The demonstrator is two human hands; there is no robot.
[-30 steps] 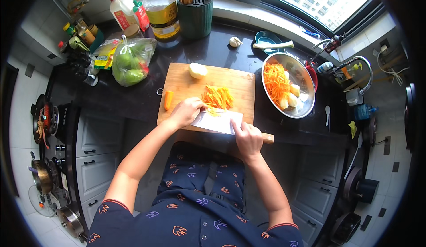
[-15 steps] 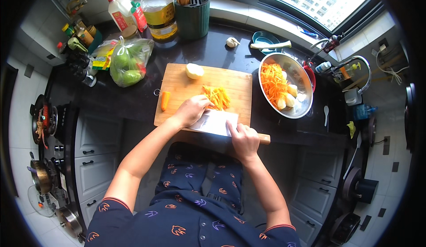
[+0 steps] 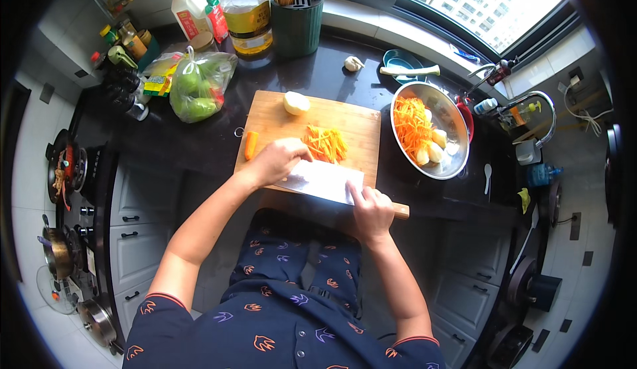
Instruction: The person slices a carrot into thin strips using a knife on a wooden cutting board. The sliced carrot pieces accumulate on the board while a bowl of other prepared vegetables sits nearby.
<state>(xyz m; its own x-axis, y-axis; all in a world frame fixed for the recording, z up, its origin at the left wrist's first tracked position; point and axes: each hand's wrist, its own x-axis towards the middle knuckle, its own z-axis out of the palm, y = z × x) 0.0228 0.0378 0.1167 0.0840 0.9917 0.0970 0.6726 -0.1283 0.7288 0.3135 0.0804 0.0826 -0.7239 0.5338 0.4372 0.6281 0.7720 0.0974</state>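
Observation:
My right hand (image 3: 373, 211) grips the cleaver (image 3: 322, 180) by its wooden handle, forefinger laid along the blade. The broad blade lies tilted nearly flat over the near edge of the wooden cutting board (image 3: 361, 127). At the blade's far left end is my left hand (image 3: 280, 159), its fingers curled together; whatever they may hold is hidden. Just beyond them sits a heap of shredded carrot (image 3: 326, 144). A carrot piece (image 3: 251, 145) rests at the board's left side, and a peeled, pale potato-like piece (image 3: 296, 103) at its far side.
Right of the board stands a metal bowl (image 3: 458, 133) with carrot shreds and pale peeled pieces. Behind are a garlic bulb (image 3: 353, 64), a teal dish (image 3: 398, 61) with a peeler-like tool across it, an oil jug (image 3: 247, 20) and a bag of green vegetables (image 3: 196, 97).
My left hand has drawn back slightly left from the carrot heap, baring more of the blade. My right hand keeps its grip on the cleaver. The whole view has shifted a little.

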